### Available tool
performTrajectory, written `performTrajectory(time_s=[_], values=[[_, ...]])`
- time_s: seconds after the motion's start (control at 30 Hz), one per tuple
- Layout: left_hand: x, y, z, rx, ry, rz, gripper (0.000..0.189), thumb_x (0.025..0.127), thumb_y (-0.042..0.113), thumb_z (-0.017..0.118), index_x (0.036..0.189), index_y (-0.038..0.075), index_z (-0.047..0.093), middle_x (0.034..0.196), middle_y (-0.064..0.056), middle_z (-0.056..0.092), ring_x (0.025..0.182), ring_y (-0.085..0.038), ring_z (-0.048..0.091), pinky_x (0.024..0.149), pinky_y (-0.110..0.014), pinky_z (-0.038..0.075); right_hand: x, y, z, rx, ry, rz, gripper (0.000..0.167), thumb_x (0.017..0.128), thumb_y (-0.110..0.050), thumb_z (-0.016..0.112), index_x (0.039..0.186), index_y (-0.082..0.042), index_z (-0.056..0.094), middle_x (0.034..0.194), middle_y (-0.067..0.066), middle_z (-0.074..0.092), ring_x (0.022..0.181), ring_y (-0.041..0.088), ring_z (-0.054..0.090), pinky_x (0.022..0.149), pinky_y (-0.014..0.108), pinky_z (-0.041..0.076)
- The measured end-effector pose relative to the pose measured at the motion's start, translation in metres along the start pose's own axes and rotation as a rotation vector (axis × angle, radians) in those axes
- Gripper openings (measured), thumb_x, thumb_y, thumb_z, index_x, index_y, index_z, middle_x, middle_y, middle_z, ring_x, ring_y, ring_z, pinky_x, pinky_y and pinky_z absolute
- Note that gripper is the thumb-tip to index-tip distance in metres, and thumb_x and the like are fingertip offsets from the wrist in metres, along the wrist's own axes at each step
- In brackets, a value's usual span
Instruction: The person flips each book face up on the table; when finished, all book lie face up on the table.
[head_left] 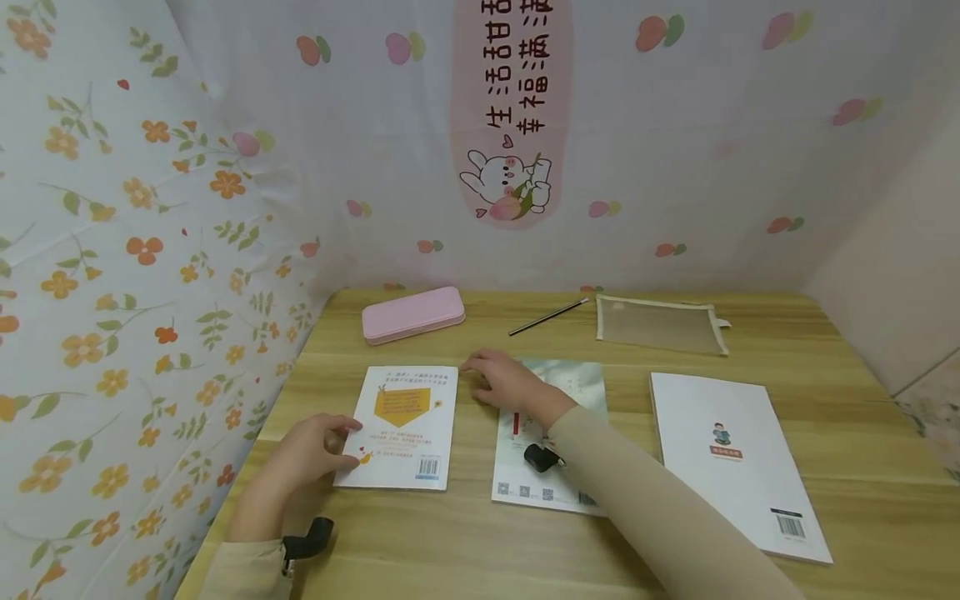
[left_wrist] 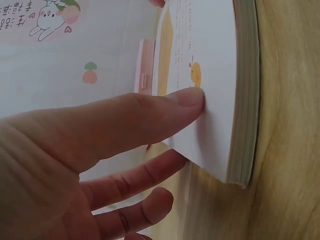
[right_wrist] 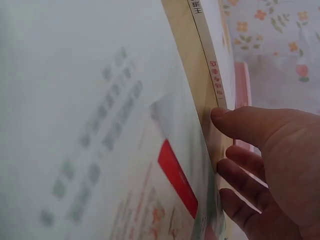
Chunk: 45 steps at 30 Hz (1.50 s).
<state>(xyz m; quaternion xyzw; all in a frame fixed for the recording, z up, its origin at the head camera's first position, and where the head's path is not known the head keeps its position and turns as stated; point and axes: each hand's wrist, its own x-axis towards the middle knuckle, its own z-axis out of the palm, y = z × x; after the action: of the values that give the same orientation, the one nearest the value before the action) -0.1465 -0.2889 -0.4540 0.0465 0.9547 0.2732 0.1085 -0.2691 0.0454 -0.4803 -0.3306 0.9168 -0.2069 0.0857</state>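
A thick white paperback book with a yellow-orange panel and a barcode lies flat on the left part of the table. At its left edge is my left hand; the thumb rests on the cover while the other fingers extend loosely beside the edge. My right hand reaches over to the book's upper right corner, its thumb tip right at the spine. Under the right forearm lies a pale green book with a red label, partly hidden by the sleeve.
A larger white book lies to the right. Along the back are a pink pencil case, a dark pen and a mesh zip pouch. Printed cloth hangs behind and to the left of the wooden table.
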Motion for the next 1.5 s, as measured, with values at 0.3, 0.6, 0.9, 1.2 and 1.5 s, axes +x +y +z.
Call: performTrajectory(time_s=[0.3,0.6,0.9,1.2,1.5], values=[[-0.008,0.000,0.000,-0.026,-0.052,0.000,0.065,0.068,0.018,0.096,0.127,0.011,0.070,0.113,-0.007,0.068,0.092,-0.019,0.061,0.086,-0.041,0.049,0.008,-0.002,0.004,0.030,-0.015,-0.048,0.044,0.098,-0.021,0.072,0.141,-0.017,0.063,0.151,0.007,0.055,0.145,0.029,0.046,0.122,0.044,0.034],[-0.012,-0.003,0.003,0.027,-0.053,0.082,0.083,0.059,0.020,0.100,0.135,0.012,0.067,0.118,-0.008,0.066,0.106,-0.026,0.059,0.097,-0.054,0.048,0.010,-0.004,0.008,0.064,0.029,-0.061,0.031,0.095,-0.013,0.075,0.125,-0.017,0.074,0.138,0.007,0.063,0.130,0.026,0.058,0.113,0.041,0.045],[-0.006,-0.005,0.006,0.069,-0.019,0.092,0.081,0.060,0.019,0.100,0.133,0.012,0.067,0.113,-0.004,0.066,0.099,-0.022,0.058,0.093,-0.048,0.049,0.009,-0.007,0.003,0.057,0.085,-0.024,0.033,0.091,-0.012,0.079,0.123,-0.022,0.075,0.129,0.003,0.066,0.106,0.019,0.058,0.099,0.037,0.050],[-0.011,-0.008,0.006,0.068,-0.017,0.127,0.073,0.062,0.020,0.099,0.128,0.014,0.068,0.111,-0.002,0.065,0.102,-0.022,0.058,0.093,-0.049,0.048,0.008,-0.007,0.004,0.001,0.119,-0.012,0.029,0.090,-0.021,0.082,0.118,-0.024,0.077,0.123,0.000,0.069,0.109,0.017,0.061,0.099,0.036,0.052],[-0.016,-0.012,0.007,0.054,-0.016,0.135,0.077,0.062,0.024,0.100,0.131,0.015,0.066,0.113,-0.003,0.063,0.097,-0.019,0.054,0.089,-0.043,0.047,0.009,-0.009,0.002,-0.047,0.141,-0.065,0.028,0.093,-0.026,0.077,0.122,-0.025,0.076,0.124,-0.002,0.067,0.115,0.017,0.063,0.102,0.037,0.052]])
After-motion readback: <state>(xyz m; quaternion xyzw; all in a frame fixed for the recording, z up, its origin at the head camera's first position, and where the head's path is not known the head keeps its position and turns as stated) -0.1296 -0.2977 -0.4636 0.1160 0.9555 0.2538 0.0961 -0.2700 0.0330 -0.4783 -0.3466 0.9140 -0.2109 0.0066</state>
